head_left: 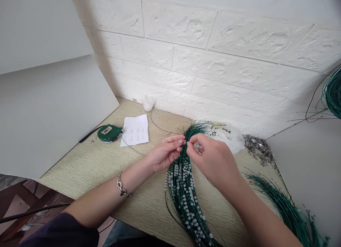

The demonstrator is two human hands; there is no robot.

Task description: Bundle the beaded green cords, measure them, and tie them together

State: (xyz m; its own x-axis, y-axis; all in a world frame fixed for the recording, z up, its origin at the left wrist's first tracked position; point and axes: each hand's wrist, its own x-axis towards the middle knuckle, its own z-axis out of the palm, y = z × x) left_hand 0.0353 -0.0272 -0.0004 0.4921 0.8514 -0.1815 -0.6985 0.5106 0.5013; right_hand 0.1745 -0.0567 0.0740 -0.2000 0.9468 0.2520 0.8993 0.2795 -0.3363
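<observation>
A long bundle of green wires (183,197) strung with small white beads runs from the desk's back down over the front edge. My left hand (169,151) is closed in a pinch over the bundle's upper part; what its fingertips grip is too small to make out. Close beside it, my right hand (213,154) also pinches, its thumb and forefinger nearly touching the left fingertips. A few white beads (197,146) show within the curl of the right fingers.
A green tape measure (109,132) and a paper with handwriting (135,130) lie at left. Behind the right hand are a white plastic bag (230,137) and a pile of small silvery pieces (258,149). More green wires (282,201) lie at right; a wire coil (333,92) hangs above.
</observation>
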